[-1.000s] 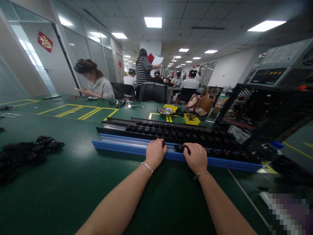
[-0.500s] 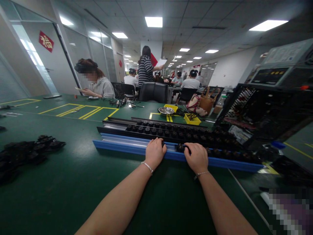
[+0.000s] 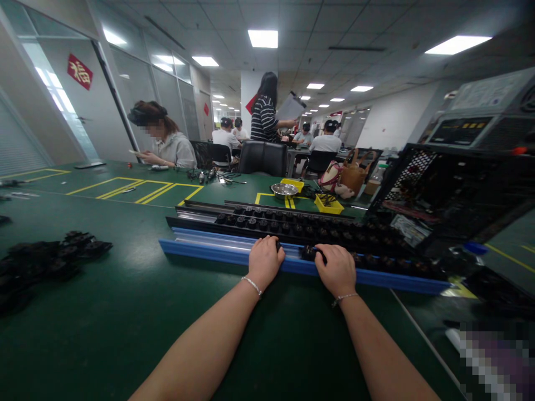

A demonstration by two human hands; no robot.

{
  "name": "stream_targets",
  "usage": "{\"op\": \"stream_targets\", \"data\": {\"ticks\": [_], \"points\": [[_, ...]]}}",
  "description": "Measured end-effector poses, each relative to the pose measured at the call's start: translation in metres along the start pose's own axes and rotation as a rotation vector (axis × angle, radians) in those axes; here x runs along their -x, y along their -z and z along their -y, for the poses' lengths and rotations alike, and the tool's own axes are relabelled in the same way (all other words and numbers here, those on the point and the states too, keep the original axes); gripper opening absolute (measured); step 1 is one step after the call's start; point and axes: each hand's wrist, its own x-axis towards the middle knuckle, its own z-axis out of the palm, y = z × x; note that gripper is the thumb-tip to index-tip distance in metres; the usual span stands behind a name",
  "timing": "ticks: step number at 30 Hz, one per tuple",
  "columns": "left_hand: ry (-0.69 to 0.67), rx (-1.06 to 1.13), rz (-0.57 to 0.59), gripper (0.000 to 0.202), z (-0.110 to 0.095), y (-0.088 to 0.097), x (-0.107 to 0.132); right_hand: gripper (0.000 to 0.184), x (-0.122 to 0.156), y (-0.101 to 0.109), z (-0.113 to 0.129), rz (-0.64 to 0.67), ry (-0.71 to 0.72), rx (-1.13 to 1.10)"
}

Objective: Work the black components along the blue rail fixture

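Note:
A long blue rail (image 3: 200, 253) with a pale inner channel lies across the green table in front of me. My left hand (image 3: 264, 260) is closed at the rail's middle, with a small dark piece, apparently a black socket module (image 3: 278, 245), showing at its fingertips. Just to the right, my right hand (image 3: 336, 269) is closed over the rail, fingers and thumb on another black socket module (image 3: 308, 253) in the channel. Farther right, several similar black modules (image 3: 382, 260) sit in the rail in a row. My palms hide part of the channel.
Behind the blue rail lie black rails (image 3: 196, 214) filled with black modules. A pile of black parts (image 3: 54, 259) is at left. At right stands an open computer case (image 3: 455, 195). A metal bowl (image 3: 284, 190) and yellow bins (image 3: 329, 204) are farther back. Other people sit and stand beyond.
My hands and the blue rail have hardly moved. The modules in the black rail behind have shifted left. In the background, the standing person has moved right and turned with the papers.

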Motion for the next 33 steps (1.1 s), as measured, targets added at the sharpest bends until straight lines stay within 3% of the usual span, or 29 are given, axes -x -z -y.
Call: {"op": "stream_targets", "data": {"ticks": [11, 33], "points": [[0.106, 0.046, -0.009, 0.03, -0.001, 0.0035, -0.0011, 0.025, -0.0007, 0.0018, 0.0012, -0.003, 0.002, -0.003], [0.155, 0.077, -0.034, 0.033, 0.001, 0.0072, 0.0006, 0.025, 0.0005, 0.0005, 0.0008, -0.022, 0.006, 0.007]]}}
